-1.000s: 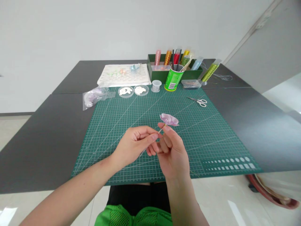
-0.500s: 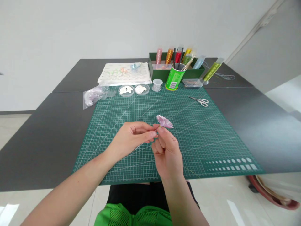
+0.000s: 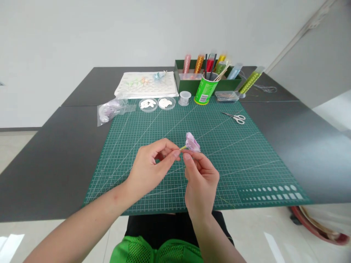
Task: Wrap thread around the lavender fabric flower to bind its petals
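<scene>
A pale purple artificial flower [image 3: 192, 142] with a short yellow-green stem [image 3: 183, 147] is held above the cutting mat [image 3: 153, 128], tilted to the right. My left hand [image 3: 155, 160] pinches the lower end of the stem between thumb and fingertips. Just right of it, my right hand [image 3: 201, 175] is closed with thumb against forefinger, right beneath the flower and almost touching the left fingertips. Whatever sits in that right pinch is too small or hidden to make out.
Scissors [image 3: 234, 117] lie on the mat at right. Behind stand dishes of white pieces [image 3: 148, 104], a lidded tub [image 3: 184, 98], a green can of sticks [image 3: 205, 91] and a green box [image 3: 189, 86] with coloured spools. A plastic bag [image 3: 111, 110] lies at left.
The flower has turned more upright, showing more of its stem. My right hand has shifted slightly right, its thumb and forefinger now off the flower's base. The left hand stays on the stem.
</scene>
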Action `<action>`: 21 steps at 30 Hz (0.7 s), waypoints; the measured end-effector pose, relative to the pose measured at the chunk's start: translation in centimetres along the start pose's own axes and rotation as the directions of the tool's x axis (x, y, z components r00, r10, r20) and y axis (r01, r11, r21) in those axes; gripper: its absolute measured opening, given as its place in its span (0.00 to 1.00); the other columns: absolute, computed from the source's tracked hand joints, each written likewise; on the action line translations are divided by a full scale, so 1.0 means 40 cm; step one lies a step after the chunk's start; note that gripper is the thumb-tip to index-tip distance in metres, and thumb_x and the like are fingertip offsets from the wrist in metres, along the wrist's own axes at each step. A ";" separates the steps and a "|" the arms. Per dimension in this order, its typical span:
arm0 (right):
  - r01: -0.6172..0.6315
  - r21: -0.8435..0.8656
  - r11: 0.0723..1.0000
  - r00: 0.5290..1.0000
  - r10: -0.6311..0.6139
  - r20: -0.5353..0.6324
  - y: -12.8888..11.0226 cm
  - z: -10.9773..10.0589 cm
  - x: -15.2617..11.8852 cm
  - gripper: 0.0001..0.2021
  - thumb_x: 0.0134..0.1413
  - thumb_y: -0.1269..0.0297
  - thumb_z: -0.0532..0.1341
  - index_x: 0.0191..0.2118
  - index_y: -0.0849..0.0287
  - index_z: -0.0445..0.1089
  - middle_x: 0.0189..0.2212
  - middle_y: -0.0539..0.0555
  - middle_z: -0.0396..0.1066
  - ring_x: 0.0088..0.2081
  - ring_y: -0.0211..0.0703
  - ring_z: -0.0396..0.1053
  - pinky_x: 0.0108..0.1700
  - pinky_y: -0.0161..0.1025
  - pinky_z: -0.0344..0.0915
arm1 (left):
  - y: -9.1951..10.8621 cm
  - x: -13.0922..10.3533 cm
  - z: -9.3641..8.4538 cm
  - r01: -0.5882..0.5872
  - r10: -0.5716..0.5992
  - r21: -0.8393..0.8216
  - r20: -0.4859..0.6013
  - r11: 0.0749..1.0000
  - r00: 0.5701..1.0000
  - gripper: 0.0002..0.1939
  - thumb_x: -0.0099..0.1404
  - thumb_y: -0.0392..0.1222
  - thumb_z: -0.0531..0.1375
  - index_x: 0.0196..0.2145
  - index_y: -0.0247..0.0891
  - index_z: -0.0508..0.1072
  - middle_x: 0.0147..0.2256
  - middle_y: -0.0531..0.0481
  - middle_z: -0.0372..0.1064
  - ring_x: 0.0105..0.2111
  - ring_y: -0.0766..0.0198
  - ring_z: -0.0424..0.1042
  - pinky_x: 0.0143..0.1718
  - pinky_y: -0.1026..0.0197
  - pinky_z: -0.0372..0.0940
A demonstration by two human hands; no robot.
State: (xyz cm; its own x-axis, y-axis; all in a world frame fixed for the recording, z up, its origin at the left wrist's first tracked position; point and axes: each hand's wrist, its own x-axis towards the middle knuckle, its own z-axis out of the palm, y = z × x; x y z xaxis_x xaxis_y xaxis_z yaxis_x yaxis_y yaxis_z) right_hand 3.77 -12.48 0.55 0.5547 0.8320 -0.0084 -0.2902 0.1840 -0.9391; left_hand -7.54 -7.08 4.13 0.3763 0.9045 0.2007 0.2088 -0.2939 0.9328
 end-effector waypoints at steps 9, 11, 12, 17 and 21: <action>0.474 -0.497 0.727 0.880 -0.392 0.268 -0.028 -0.105 -0.032 0.06 0.58 0.73 0.68 0.38 0.55 0.81 0.22 0.45 0.75 0.18 0.29 0.63 0.20 0.29 0.60 | -0.005 -0.007 -0.006 -0.101 0.115 0.225 -0.048 0.969 0.992 0.07 0.69 0.37 0.62 0.32 0.38 0.77 0.25 0.59 0.75 0.19 0.73 0.61 0.21 0.67 0.55; 0.597 -0.446 0.666 0.790 -0.390 0.474 -0.072 -0.125 -0.020 0.08 0.59 0.75 0.67 0.39 0.56 0.81 0.25 0.47 0.79 0.20 0.31 0.70 0.24 0.29 0.67 | -0.004 -0.006 -0.006 -0.124 0.141 0.280 -0.040 0.952 0.989 0.07 0.69 0.35 0.62 0.31 0.39 0.76 0.25 0.60 0.75 0.19 0.74 0.60 0.22 0.67 0.54; 0.637 -0.406 0.656 0.735 -0.358 0.575 -0.099 -0.132 -0.010 0.08 0.59 0.75 0.66 0.39 0.56 0.81 0.24 0.48 0.80 0.20 0.32 0.72 0.25 0.29 0.68 | -0.005 -0.006 -0.006 -0.133 0.150 0.307 -0.030 0.942 0.988 0.07 0.69 0.34 0.62 0.31 0.39 0.76 0.25 0.60 0.75 0.19 0.74 0.60 0.22 0.67 0.54; 0.678 -0.284 0.678 0.586 -0.265 0.766 -0.222 -0.137 0.085 0.09 0.59 0.72 0.69 0.42 0.52 0.84 0.28 0.50 0.83 0.20 0.35 0.74 0.22 0.31 0.68 | -0.008 -0.005 -0.002 -0.183 0.171 0.389 0.066 0.903 0.983 0.07 0.69 0.33 0.62 0.32 0.39 0.75 0.27 0.60 0.76 0.22 0.73 0.65 0.25 0.67 0.56; 0.606 -0.291 0.741 0.612 -0.200 0.766 -0.233 -0.105 0.187 0.08 0.58 0.68 0.70 0.41 0.49 0.85 0.27 0.48 0.83 0.17 0.32 0.68 0.17 0.30 0.61 | -0.013 -0.006 -0.001 -0.240 0.189 0.400 0.162 0.885 0.968 0.07 0.68 0.32 0.60 0.33 0.39 0.75 0.28 0.59 0.75 0.25 0.72 0.69 0.26 0.67 0.58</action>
State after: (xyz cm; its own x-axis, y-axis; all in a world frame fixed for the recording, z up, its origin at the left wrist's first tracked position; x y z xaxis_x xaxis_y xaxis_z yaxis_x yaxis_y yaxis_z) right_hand 13.88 -10.18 7.80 -0.1999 0.8728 0.4454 0.3478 0.4881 -0.8005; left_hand -7.76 -7.15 3.62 0.5505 0.7700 0.3225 0.4550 -0.6006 0.6574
